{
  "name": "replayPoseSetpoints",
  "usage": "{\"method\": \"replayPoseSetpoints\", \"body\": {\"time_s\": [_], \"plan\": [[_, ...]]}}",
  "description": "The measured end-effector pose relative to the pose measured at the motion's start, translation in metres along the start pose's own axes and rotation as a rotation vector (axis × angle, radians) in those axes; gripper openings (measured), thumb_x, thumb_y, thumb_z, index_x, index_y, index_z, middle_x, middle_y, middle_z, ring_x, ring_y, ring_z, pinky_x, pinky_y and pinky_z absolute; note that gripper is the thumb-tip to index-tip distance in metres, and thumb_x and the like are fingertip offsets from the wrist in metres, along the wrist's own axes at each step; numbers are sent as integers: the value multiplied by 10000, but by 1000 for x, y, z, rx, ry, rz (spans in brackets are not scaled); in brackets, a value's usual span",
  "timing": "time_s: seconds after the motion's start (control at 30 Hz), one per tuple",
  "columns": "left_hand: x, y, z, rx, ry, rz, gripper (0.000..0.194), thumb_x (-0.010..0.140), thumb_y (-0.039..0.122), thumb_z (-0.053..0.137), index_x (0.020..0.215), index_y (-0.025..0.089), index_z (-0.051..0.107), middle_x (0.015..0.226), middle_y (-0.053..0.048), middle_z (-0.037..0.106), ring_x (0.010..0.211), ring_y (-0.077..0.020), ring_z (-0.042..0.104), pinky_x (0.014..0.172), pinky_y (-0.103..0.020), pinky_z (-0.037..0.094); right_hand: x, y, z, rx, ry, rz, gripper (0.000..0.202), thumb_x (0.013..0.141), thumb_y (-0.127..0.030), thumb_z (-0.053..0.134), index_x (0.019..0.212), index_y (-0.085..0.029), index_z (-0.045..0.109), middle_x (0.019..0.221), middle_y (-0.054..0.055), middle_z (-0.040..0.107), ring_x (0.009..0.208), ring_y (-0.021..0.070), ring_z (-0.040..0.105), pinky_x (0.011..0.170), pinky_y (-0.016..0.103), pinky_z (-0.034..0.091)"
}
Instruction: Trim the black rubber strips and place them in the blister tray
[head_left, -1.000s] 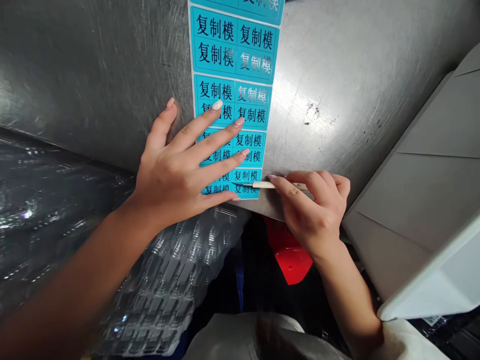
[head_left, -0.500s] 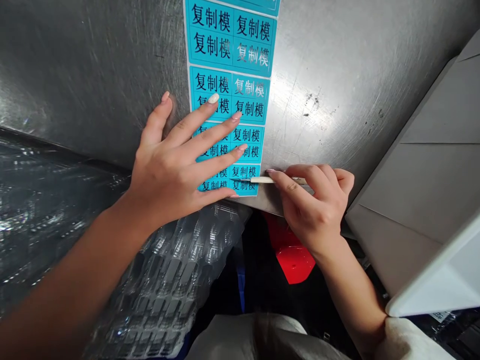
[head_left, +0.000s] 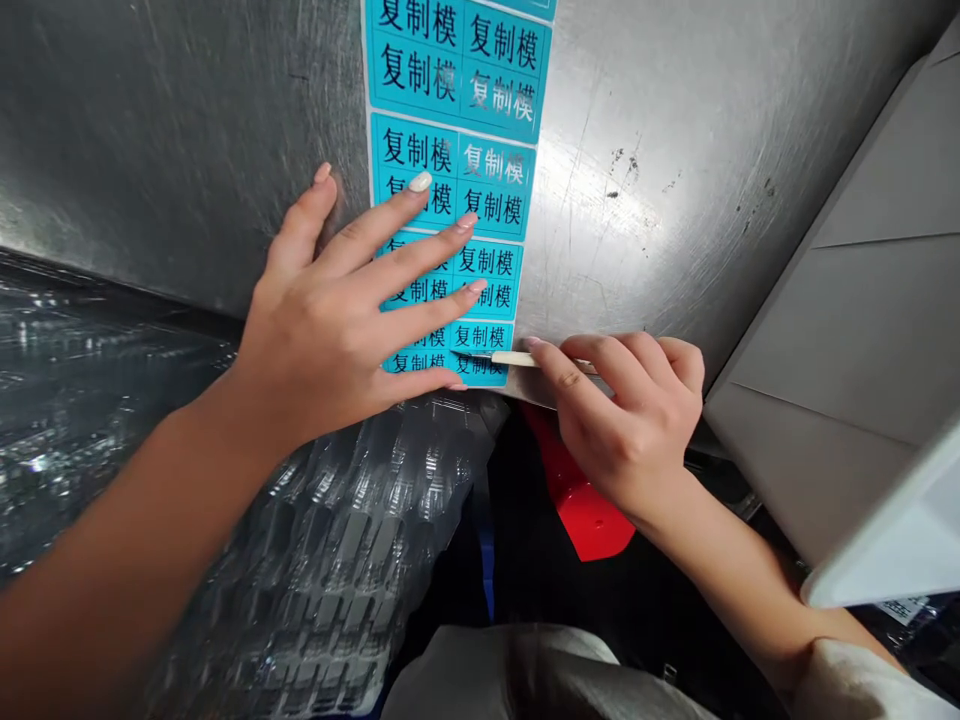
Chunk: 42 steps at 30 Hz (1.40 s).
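A strip of blue labels with black characters (head_left: 491, 262) lies flat on the metal table (head_left: 600, 90), running up from its front edge. My left hand (head_left: 330, 315) rests on the strip's lower left part with its fingers spread. Just right of the strip, my right hand (head_left: 626, 400) is closed on a thin tool with a white handle (head_left: 514, 358). The tool's narrow dark tip touches or hovers over the lowest label, near its middle line; contact cannot be made out.
Clear plastic trays (head_left: 352, 560) lie at the lower left, below the table edge. Something red (head_left: 592, 520) shows below the table edge, under my right hand. A grey-white box (head_left: 847, 340) stands on the right.
The view has shifted slightly, so the strip sits a little higher and further left. Both hands keep nearly the same pose, and the tool remains over the lowest label.
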<state>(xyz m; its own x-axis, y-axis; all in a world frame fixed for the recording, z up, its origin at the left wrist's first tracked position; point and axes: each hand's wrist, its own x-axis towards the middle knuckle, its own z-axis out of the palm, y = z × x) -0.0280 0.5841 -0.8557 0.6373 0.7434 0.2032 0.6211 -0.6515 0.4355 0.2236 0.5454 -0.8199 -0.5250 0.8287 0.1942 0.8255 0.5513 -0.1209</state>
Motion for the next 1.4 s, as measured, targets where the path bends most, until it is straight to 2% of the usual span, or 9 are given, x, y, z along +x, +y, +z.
{"method": "replayPoseSetpoints", "body": {"time_s": [0.2,0.37,0.57,0.83,1.0,1.1,1.2,1.27,1.4], "plan": [[3,4,-4,-90,-67,-114,470,829,592,634,1220,333,623,1410,15,539,1416,-375,352,1143,-703,151,-2,1,-1,-21,-19,-3,216,951,-146,528,1087,-251,659,855,-20,710,729,142,497,724,335,268],[3,5,-2,-166,27,-119,370,851,516,641,1179,344,637,1346,29,588,1385,-368,405,1133,-713,180,-3,6,-4,-58,-38,13,216,951,-124,523,1069,-252,651,858,-25,727,741,140,522,733,360,227],[-1,-1,1,-8,13,22,652,788,663,633,1320,295,559,1509,-21,444,1389,-415,374,1089,-727,215,-11,14,-6,-92,-58,56,273,946,-91,481,1051,-268,659,850,-26,719,737,138,532,722,370,221],[0,-1,-3,55,-17,20,668,780,692,622,1335,329,536,1500,-28,458,1386,-384,392,1073,-703,258,-25,27,-9,-80,-78,151,280,949,-131,477,1038,-294,685,844,-14,713,739,146,561,732,378,248],[2,2,4,72,12,33,745,775,736,584,1361,279,526,1522,-59,425,1382,-416,386,1069,-710,237,-37,34,-14,34,33,240,220,911,-129,536,1017,-263,674,848,0,715,748,157,618,754,364,342],[8,11,10,148,64,-83,694,824,712,540,1391,314,496,1516,-59,437,1375,-407,400,1052,-691,264,-44,28,-17,179,67,362,196,890,-137,577,1056,-216,646,888,34,718,741,157,642,680,310,426],[14,19,13,198,72,-200,527,906,545,530,1395,352,494,1530,-35,422,1390,-377,388,1049,-636,283,-45,11,-16,285,11,403,211,882,-139,594,1084,-189,627,851,26,708,648,123,618,589,254,446],[15,21,14,207,66,-216,508,906,495,544,1393,353,503,1540,-22,408,1388,-365,388,1062,-596,271,-40,-3,-13,360,-49,395,191,897,-137,572,1079,-165,622,802,18,687,616,107,600,571,233,451],[14,21,16,214,82,-206,560,882,541,540,1412,366,485,1558,2,377,1377,-357,393,1067,-554,249,-29,-22,-8,399,-117,411,151,936,-151,518,1040,-145,628,738,8,643,594,97,585,553,215,452]]}}
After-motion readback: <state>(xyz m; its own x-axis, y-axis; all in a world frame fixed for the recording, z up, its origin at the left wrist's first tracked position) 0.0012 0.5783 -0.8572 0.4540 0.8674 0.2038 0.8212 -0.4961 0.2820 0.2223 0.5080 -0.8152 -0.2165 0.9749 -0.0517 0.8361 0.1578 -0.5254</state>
